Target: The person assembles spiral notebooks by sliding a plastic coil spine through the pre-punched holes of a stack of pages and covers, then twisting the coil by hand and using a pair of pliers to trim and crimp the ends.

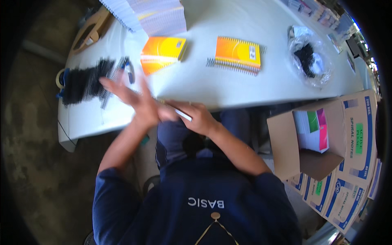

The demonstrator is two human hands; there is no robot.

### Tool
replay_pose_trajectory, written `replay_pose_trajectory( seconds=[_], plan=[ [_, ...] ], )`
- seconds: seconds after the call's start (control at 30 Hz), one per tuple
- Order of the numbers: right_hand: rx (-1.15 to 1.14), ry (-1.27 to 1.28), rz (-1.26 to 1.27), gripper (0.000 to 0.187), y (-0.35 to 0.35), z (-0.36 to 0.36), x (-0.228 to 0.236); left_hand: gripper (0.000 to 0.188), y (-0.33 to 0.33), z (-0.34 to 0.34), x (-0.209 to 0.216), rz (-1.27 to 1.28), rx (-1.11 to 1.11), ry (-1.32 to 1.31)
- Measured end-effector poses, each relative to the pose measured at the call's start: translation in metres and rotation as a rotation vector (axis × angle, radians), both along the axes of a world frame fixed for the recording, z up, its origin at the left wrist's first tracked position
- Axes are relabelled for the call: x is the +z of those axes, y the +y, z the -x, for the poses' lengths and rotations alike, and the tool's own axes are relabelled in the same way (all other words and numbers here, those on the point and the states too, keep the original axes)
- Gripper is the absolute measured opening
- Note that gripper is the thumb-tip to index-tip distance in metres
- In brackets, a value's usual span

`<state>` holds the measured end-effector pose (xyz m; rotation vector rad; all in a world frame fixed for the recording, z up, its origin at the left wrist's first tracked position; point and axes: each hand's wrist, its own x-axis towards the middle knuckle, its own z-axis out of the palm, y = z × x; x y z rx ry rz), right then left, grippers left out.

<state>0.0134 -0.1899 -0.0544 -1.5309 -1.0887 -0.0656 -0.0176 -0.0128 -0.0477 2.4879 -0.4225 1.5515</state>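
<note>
My left hand (141, 104) is blurred by motion, its fingers spread apart at the table's front edge. Close beside it, my right hand (199, 117) grips a thin notebook (182, 114), seen almost edge-on and partly hidden by both hands. To the left of my left hand lies a bundle of black spiral binding coils (83, 83). Beyond my hands is a small stack of orange and yellow notebooks (163, 51). Further right, another stack of orange and yellow spiral notebooks (238, 54) has coils sticking out at its sides.
On the white table (196, 81) stand a tall paper stack (159, 16), a blue and white pen-like item (130, 72) and a clear plastic bag (312, 61) with black contents. An open carton (283, 143) with notebooks sits at my right, over more cartons (343, 200). Tape (60, 78) lies far left.
</note>
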Motion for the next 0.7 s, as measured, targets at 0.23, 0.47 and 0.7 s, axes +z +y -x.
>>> replay_pose_trajectory(
  seconds=[0.23, 0.47, 0.7],
  plan=[
    [0.024, 0.182, 0.013, 0.067, -0.010, -0.017, 0.014, 0.106, -0.010, 0.055, -0.068, 0.013, -0.352, 0.618],
    [0.072, 0.415, 0.011, 0.066, -0.011, -0.022, 0.018, 0.079, -0.056, 0.030, -0.006, -0.122, -0.220, 0.415],
    [0.072, 0.448, -0.069, 0.073, -0.005, -0.029, 0.001, 0.031, -0.053, -0.005, 0.085, -0.180, -0.163, 0.682]
  ],
)
